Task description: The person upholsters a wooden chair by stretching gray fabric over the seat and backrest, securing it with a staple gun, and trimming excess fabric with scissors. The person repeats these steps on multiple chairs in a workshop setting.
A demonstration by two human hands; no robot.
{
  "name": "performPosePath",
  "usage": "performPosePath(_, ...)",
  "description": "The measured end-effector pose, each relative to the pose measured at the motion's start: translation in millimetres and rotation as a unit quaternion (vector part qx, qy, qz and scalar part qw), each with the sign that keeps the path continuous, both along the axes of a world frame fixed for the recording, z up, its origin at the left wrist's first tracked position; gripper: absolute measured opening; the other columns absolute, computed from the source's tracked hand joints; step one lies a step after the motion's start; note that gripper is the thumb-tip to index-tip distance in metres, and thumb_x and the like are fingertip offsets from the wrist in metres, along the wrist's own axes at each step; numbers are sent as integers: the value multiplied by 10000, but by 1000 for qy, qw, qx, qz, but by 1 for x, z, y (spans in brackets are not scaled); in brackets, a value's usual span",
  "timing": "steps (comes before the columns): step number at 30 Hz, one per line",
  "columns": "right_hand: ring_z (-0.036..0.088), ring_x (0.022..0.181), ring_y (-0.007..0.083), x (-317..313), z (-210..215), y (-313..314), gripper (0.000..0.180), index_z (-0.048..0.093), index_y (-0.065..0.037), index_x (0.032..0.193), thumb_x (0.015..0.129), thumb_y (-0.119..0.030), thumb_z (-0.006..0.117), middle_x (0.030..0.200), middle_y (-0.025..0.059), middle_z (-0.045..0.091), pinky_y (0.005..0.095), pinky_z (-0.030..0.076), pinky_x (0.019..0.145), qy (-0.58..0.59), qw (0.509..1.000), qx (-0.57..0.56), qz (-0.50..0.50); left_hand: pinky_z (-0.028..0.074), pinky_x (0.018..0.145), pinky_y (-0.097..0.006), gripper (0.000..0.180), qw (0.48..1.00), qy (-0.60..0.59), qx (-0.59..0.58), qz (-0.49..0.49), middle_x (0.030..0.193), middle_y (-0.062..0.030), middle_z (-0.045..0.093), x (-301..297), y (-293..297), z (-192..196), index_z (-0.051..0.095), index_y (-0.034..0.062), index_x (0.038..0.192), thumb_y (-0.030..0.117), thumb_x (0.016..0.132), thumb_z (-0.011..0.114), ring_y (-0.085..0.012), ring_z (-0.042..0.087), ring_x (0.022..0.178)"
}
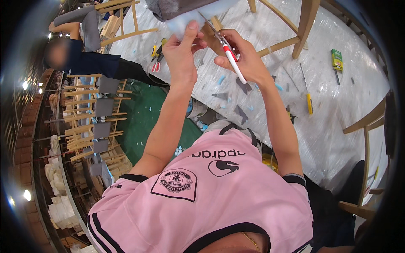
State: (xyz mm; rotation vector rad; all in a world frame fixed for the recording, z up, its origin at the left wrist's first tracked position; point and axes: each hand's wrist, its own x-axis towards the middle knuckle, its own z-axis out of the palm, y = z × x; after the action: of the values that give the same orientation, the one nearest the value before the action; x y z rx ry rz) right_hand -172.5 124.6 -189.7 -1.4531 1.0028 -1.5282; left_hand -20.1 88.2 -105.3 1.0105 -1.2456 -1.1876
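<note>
A grey upholstered cushion (181, 7) with pale blue-white padding (198, 14) along its edge sits at the top of the view. My left hand (182, 50) is raised to that edge, thumb and fingers closed on the padding. Beside it, my right hand (247, 57) grips a pair of shears (230, 57) with red-and-white handles. Their metal blades point up and left into the padding's edge, and how far apart the blades are cannot be made out. A wooden chair leg (217, 23) shows behind the shears.
Fabric scraps (241, 113), a yellow-handled screwdriver (309, 103), a green-and-yellow box (336, 59) and red-handled scissors (156, 66) lie on the plastic-covered table (270, 111). Wooden chair frames stand at right. A co-worker (93, 59) holds a chair at left, near stacked chairs (99, 105).
</note>
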Motion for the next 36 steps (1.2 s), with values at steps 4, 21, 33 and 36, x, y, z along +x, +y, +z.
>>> performPosePath(4,570,778,198,0,-4,-2,863,584,-22,1257,686,-602,873,884,100,618,335,481,722,17,999,-16,-25,541,645,-322,282,1000,-5,-13,10,857,-68,683,0,-1,-2,674,28,1006,261,899,791,-171,642,706)
performPosePath(21,562,817,114,-105,65,10,476,642,-91,1154,882,-464,756,903,3,610,292,459,688,218,969,15,119,516,721,-327,250,970,143,145,-132,931,0,695,8,6,32,670,74,1086,286,954,675,-141,600,706)
performPosePath(33,632,823,189,-125,185,37,613,680,-73,1092,883,-648,645,924,64,658,329,499,699,498,858,24,123,469,779,-332,299,904,212,232,-289,1047,10,700,20,-4,49,610,93,1147,324,958,624,-136,560,767)
performPosePath(36,637,839,197,-120,189,31,610,683,-69,1099,879,-637,655,939,73,664,332,502,715,511,850,17,127,523,814,-373,366,988,9,103,-115,1177,-49,700,3,11,38,603,92,1207,380,984,628,-166,604,852)
